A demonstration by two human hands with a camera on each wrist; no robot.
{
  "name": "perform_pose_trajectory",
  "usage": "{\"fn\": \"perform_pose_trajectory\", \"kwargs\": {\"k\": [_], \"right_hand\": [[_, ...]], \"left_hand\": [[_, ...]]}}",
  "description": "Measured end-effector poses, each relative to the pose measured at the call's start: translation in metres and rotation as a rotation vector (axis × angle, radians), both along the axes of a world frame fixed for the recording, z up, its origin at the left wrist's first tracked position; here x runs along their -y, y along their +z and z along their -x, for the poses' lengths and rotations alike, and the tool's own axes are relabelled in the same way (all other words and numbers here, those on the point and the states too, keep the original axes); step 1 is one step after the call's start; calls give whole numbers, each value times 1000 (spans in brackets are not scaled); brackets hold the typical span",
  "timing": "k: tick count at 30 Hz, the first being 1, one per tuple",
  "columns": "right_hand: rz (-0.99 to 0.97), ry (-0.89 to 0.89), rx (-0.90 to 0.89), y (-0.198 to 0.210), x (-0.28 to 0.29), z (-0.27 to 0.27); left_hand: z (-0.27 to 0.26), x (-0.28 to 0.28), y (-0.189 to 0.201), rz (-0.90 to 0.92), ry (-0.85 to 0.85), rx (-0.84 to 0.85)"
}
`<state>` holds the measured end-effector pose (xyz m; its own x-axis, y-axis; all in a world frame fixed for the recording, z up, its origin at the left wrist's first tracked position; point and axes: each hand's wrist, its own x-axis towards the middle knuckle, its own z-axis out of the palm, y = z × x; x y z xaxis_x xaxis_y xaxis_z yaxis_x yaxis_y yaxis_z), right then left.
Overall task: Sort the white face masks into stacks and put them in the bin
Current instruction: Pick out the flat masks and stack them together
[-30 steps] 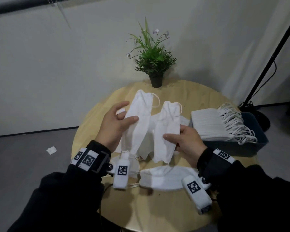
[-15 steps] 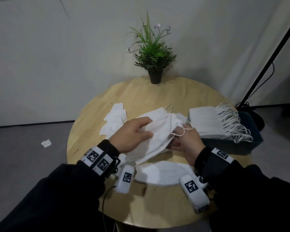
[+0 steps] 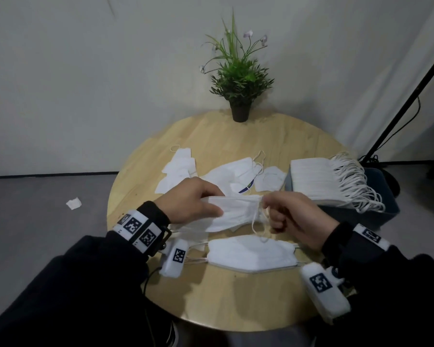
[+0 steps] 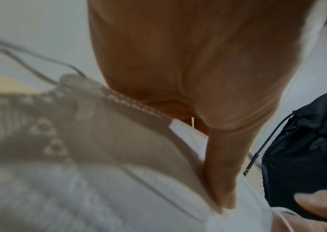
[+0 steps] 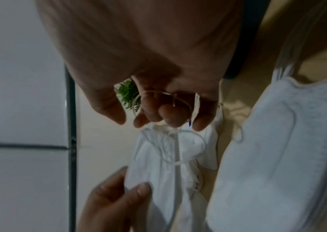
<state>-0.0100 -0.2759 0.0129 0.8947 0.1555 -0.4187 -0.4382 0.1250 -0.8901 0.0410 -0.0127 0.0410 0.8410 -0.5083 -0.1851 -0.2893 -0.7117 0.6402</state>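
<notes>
Both hands hold white face masks [image 3: 236, 211] pressed together just above the round table. My left hand [image 3: 198, 201] grips their left end, thumb under and fingers over. My right hand [image 3: 281, 211] pinches the right end, where ear loops [image 5: 180, 147] dangle. A neat mask stack [image 3: 251, 254] lies on the table right below my hands. More loose masks [image 3: 233, 174] lie behind. At the right a dark blue bin [image 3: 376, 211] holds a tall pile of stacked masks [image 3: 318, 181], loops spilling over.
A potted plant [image 3: 238, 78] stands at the table's [image 3: 236, 296] far edge. Two folded masks [image 3: 178, 169] lie far left. A black stand pole [image 3: 406, 106] rises right of the bin. A scrap of paper [image 3: 73, 203] lies on the floor.
A second ago each hand held one mask upright and apart. They were brought together, lowered and turned flat; both hands now hold them as one bundle.
</notes>
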Motion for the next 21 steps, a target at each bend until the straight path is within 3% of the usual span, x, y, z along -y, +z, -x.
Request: {"fn": "perform_pose_trajectory", "kwargs": {"k": [4, 7, 12, 16, 21], "right_hand": [[386, -8, 241, -4, -9, 12], [486, -59, 261, -12, -7, 10], [202, -218, 238, 3, -2, 7], [-314, -344, 126, 24, 8, 8], [-225, -406, 58, 22, 29, 11]], "left_hand": [[3, 11, -4, 34, -28, 3], [6, 15, -5, 40, -53, -19], [4, 3, -9, -187, -36, -91], [2, -9, -6, -131, 26, -163], [-6, -33, 7, -3, 155, -299]]}}
